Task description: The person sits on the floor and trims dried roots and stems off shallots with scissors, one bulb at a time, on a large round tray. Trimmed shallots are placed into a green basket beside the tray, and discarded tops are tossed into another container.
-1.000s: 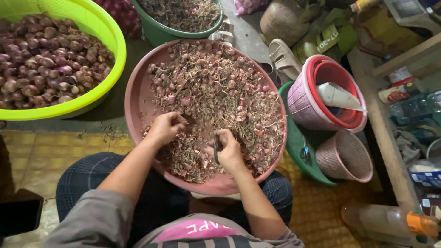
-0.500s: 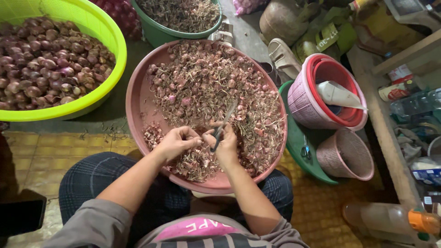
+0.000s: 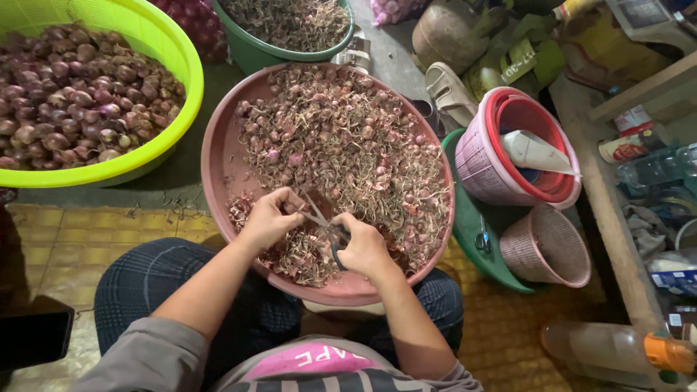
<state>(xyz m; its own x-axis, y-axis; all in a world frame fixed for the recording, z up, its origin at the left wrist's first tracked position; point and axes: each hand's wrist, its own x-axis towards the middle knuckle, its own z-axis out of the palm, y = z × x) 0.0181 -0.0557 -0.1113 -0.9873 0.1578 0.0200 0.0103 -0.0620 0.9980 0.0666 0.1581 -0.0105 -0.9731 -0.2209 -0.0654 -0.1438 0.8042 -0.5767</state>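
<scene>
A: What do you have on the head view?

B: I see both hands over the pink basin point(image 3: 218, 156), near its front rim. My left hand point(image 3: 270, 216) is curled, fingertips pinched on a small shallot point(image 3: 292, 210). My right hand point(image 3: 363, 248) is clenched around the dark handles of the scissors point(image 3: 324, 221), blades pointing up-left toward the left hand.

A: Blades apart or closed?

B: Slightly parted, tips just beside the left fingers. I cannot tell if they touch the shallot.

A: The shallot, how does it look?

B: Small, pale purple-brown, mostly hidden by the fingers. The basin under it is heaped with untrimmed shallots point(image 3: 348, 145), pinkish bulbs tangled in dry tan roots and stems. A bare patch of pink bottom shows on the left side.

A: Around it?

B: Lime-green basin point(image 3: 174, 65) up left, full of clean, round purple shallots point(image 3: 72, 101). Dark green tub point(image 3: 254, 51) at the top with dry trimmings. To the right, a pink basket point(image 3: 479, 156) with a red bowl inside, and a smaller pink basket point(image 3: 544, 250) below it.
</scene>
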